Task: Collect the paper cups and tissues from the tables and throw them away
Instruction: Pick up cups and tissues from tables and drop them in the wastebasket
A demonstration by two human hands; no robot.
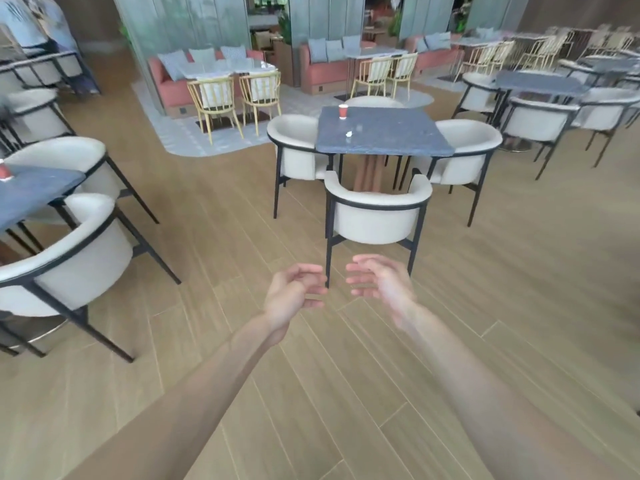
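A red paper cup stands upright near the far left corner of the blue-grey square table ahead. A small crumpled white tissue lies on the same table, nearer to me than the cup. Another red cup shows at the left edge on a second blue-grey table. My left hand and my right hand are held out over the wooden floor, well short of the table, palms facing each other, fingers loosely curled and holding nothing.
A white armchair with a dark frame stands between me and the table ahead, with more armchairs on both sides. White armchairs crowd the left table. Yellow chairs, pink sofas and other tables fill the background. A person stands at the far top left.
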